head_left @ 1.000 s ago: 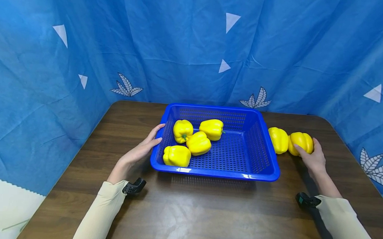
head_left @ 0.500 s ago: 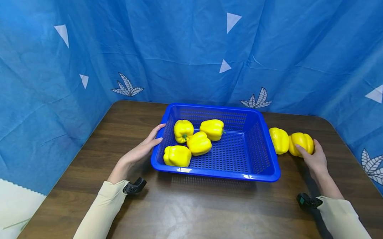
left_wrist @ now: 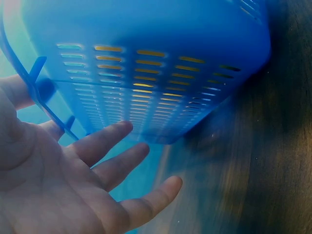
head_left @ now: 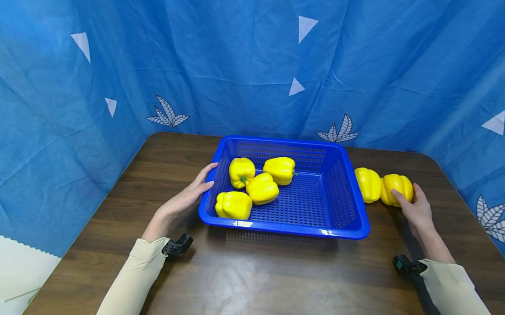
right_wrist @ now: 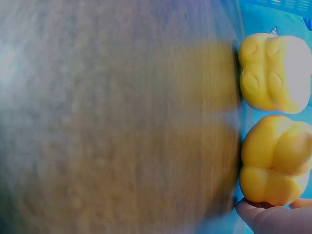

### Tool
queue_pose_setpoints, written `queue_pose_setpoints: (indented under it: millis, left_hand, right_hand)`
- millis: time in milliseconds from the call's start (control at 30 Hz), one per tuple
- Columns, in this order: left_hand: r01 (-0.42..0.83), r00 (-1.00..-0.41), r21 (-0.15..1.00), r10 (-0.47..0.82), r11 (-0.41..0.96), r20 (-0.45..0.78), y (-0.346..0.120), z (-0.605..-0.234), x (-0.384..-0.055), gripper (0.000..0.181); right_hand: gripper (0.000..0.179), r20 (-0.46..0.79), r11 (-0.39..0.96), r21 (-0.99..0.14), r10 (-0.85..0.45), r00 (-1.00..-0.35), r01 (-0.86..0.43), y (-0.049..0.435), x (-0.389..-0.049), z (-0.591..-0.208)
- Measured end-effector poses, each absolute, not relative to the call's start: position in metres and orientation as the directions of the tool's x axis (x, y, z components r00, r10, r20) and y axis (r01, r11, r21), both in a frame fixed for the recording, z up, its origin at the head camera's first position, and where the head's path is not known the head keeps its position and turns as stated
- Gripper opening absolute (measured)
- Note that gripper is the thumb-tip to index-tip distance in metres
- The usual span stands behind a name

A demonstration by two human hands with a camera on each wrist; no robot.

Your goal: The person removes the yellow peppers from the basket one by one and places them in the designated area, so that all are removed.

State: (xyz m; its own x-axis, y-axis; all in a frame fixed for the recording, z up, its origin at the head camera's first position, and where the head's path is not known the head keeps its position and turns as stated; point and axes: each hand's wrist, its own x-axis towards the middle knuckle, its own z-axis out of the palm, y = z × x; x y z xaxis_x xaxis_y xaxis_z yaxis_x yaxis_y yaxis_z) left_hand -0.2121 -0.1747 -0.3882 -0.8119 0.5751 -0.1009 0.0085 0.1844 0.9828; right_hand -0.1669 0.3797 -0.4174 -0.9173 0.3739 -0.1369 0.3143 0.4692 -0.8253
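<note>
A blue plastic basket point(head_left: 283, 230) with slotted walls stands on the table, holding several yellow bell peppers point(head_left: 262, 189) grouped toward its left side. At its left rim is my left hand point(head_left: 185, 199), thumb and index finger laid on the edge. The left wrist view shows the other fingers point(left_wrist: 122, 168) of that hand straight and spread outside the basket wall. Right of the basket, two more yellow bell peppers sit side by side. My right hand point(head_left: 417, 212) grips the outer pepper point(head_left: 396, 186), thumb on its near side. The inner pepper point(right_wrist: 275, 73) is close beside the basket.
The dark wooden table point(head_left: 247, 279) reaches back to a blue curtain point(head_left: 248, 58) with white patterns. Black wrist straps point(head_left: 176, 245) sit on both forearms. A pale cloth point(head_left: 6, 269) shows at the lower left.
My right hand has shifted very slightly to the right, its thumb sliding a little across the outer pepper. The left hand, basket and peppers stay in place.
</note>
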Motion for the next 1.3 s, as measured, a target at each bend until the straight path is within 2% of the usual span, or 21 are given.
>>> queue_pose_setpoints:
  millis: [233, 733, 1300]
  left_hand:
    - [0.012, -0.810, 0.984, 0.578, 0.180, -0.096, -0.175, -0.388, -0.213, 0.058]
    - [0.018, -0.814, 0.982, 0.574, 0.187, -0.094, -0.175, -0.390, -0.215, 0.057]
    - [0.020, -0.816, 0.980, 0.569, 0.198, -0.098, -0.175, -0.390, -0.213, 0.058]
  right_hand:
    - [0.081, -0.171, 0.419, -0.838, 0.407, -0.897, 0.350, 0.383, -0.167, -0.408]
    - [0.078, -0.135, 0.424, -0.836, 0.454, -0.880, 0.348, 0.383, -0.166, -0.391]
    - [0.073, -0.051, 0.407, -0.876, 0.453, -0.890, 0.257, 0.364, -0.167, -0.372]
